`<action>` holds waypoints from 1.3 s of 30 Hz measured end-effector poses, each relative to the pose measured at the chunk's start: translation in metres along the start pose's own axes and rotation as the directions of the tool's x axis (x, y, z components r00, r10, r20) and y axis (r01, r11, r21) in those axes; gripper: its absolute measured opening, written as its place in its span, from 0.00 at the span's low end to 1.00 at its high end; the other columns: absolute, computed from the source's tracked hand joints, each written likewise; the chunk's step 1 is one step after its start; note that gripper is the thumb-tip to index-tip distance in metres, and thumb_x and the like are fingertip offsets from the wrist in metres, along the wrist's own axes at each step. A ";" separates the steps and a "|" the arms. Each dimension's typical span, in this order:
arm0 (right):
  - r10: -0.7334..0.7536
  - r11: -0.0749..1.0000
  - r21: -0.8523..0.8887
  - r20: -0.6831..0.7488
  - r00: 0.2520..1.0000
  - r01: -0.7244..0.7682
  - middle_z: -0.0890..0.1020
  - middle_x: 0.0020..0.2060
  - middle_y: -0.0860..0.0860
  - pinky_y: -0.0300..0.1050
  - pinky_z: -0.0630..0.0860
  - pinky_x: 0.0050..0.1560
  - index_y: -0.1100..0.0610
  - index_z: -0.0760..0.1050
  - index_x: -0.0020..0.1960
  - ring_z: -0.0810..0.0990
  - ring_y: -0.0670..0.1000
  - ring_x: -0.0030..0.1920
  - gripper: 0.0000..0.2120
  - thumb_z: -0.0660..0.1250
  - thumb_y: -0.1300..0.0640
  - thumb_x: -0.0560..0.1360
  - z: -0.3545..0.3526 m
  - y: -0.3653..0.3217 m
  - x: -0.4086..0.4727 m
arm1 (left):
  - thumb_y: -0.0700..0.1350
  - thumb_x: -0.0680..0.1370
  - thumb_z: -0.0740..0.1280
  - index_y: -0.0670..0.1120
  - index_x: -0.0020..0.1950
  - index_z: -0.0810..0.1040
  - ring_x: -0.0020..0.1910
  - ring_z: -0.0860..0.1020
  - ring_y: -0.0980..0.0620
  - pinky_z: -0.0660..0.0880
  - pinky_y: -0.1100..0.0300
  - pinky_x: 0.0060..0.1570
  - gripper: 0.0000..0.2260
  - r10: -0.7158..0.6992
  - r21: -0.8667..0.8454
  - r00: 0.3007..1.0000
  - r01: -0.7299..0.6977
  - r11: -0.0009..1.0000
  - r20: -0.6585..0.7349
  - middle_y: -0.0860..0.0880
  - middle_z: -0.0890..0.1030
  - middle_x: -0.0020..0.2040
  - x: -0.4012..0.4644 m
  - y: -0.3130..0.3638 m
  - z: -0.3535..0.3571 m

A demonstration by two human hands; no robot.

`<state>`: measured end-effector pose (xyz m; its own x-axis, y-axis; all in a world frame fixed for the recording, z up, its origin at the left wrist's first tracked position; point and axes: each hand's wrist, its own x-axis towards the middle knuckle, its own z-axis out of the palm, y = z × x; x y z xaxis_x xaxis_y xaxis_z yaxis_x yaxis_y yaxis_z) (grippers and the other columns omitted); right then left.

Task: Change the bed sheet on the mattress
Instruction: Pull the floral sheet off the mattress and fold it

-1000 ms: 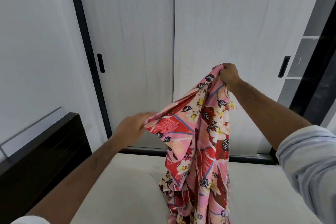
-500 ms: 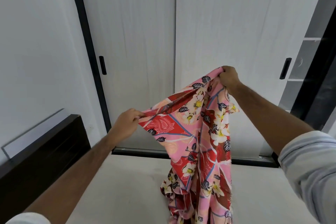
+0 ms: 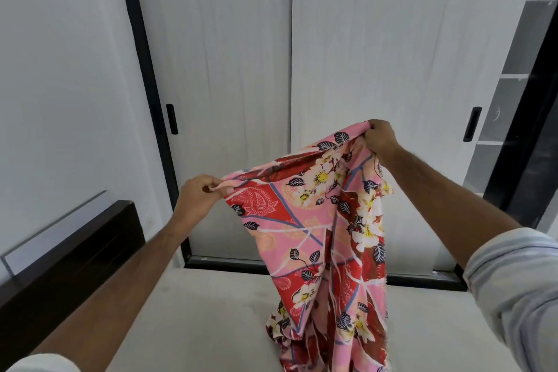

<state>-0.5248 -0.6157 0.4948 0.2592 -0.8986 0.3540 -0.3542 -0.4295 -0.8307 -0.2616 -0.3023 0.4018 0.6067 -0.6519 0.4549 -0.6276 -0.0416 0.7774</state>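
Head view records two sliding wardrobe doors point(image 3: 332, 84) filling the background, pale wood-grain panels in a black frame, each with one black recessed handle, two handles in all. An open shelf section point(image 3: 519, 69) stands at the far right. One white wall point(image 3: 60, 69) occupies the left.

One mattress point(image 3: 211, 326), bare and off-white, spans the lower part of the frame up to the foot of the doors. One dark headboard point(image 3: 69, 263) runs along its left side against the wall.

One bed sheet point(image 3: 326, 235), pink and red with white flowers, dark leaves and paisley figures, hangs in front of the person. Its long axis runs roughly vertical: the top edge is held up in the air and slopes upward from left to right, and the cloth falls in folds to a bunched lower end resting on the mattress near the bottom centre of the frame.

Two hands are in view. The left hand point(image 3: 200, 199) pinches the lower end of the top edge between thumb and curled fingers. The right hand point(image 3: 380, 137), higher and farther out, grips the other end of the same edge with its fingers closed round a gathered fold. The two hands are apart, with the edge slack between them. One striped sleeve point(image 3: 513, 281) covers the right upper arm.
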 end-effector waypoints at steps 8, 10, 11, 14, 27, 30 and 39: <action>0.043 0.996 0.073 0.013 0.999 -0.044 0.82 0.41 0.60 0.56 0.82 0.48 0.63 0.78 0.48 0.82 0.61 0.44 0.17 0.51 0.73 0.73 0.001 0.003 0.004 | 0.46 0.75 0.75 0.61 0.53 0.86 0.41 0.74 0.59 0.73 0.69 0.41 0.11 0.529 -0.056 0.847 -0.532 0.845 -0.049 0.53 0.74 0.42 -0.019 0.032 -0.021; 0.061 0.995 0.076 0.021 0.998 -0.062 0.84 0.46 0.63 0.61 0.82 0.51 0.65 0.80 0.50 0.84 0.63 0.46 0.17 0.53 0.71 0.73 -0.001 0.008 0.008 | 0.46 0.76 0.73 0.45 0.52 0.87 0.41 0.74 0.59 0.71 0.71 0.40 0.08 0.671 0.032 0.741 -0.672 0.740 0.032 0.54 0.74 0.42 -0.026 0.039 -0.026; 0.069 0.995 0.071 0.028 0.997 -0.070 0.84 0.46 0.63 0.61 0.82 0.51 0.66 0.80 0.50 0.84 0.63 0.47 0.17 0.54 0.71 0.73 -0.001 0.010 0.008 | 0.45 0.76 0.71 0.43 0.52 0.87 0.40 0.74 0.58 0.71 0.70 0.40 0.09 0.711 0.109 0.700 -0.714 0.692 0.071 0.52 0.74 0.42 -0.025 0.038 -0.028; 0.076 0.997 0.015 0.045 0.996 -0.077 0.83 0.45 0.62 0.56 0.82 0.49 0.63 0.79 0.45 0.83 0.62 0.46 0.15 0.54 0.70 0.73 0.001 0.014 0.003 | 0.39 0.75 0.74 0.48 0.50 0.87 0.38 0.76 0.51 0.73 0.59 0.39 0.07 0.555 0.389 0.830 -0.529 0.754 0.053 0.52 0.74 0.40 -0.006 0.015 -0.024; 0.077 0.997 -0.044 0.212 0.974 -0.069 0.83 0.50 0.66 0.58 0.82 0.51 0.70 0.80 0.55 0.83 0.61 0.45 0.16 0.55 0.71 0.77 0.007 -0.002 -0.014 | 0.45 0.74 0.77 0.45 0.50 0.87 0.39 0.77 0.56 0.74 0.67 0.41 0.06 0.308 0.269 0.910 -0.234 0.934 -0.278 0.48 0.79 0.43 0.015 0.005 -0.037; 0.090 0.996 -0.006 0.379 0.921 -0.094 0.84 0.50 0.66 0.60 0.82 0.54 0.69 0.80 0.56 0.84 0.63 0.47 0.15 0.57 0.72 0.77 -0.002 -0.005 -0.015 | 0.42 0.72 0.78 0.51 0.46 0.84 0.43 0.78 0.59 0.75 0.70 0.43 0.07 0.361 0.078 0.902 -0.353 0.932 -0.237 0.50 0.79 0.45 0.002 0.025 -0.045; 0.269 0.963 -0.100 0.434 0.860 -0.251 0.80 0.39 0.59 0.46 0.77 0.34 0.65 0.77 0.44 0.78 0.55 0.35 0.10 0.60 0.66 0.80 0.002 0.005 -0.026 | 0.40 0.76 0.74 0.47 0.46 0.83 0.47 0.83 0.45 0.79 0.60 0.38 0.03 -0.190 -0.307 0.978 0.155 0.939 -0.089 0.48 0.84 0.44 -0.001 -0.007 -0.027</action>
<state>-0.5320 -0.5945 0.4804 0.5179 -0.8489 -0.1054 -0.4957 -0.1974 -0.8458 -0.2444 -0.2808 0.4078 0.7561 -0.5619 0.3354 -0.3457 0.0921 0.9338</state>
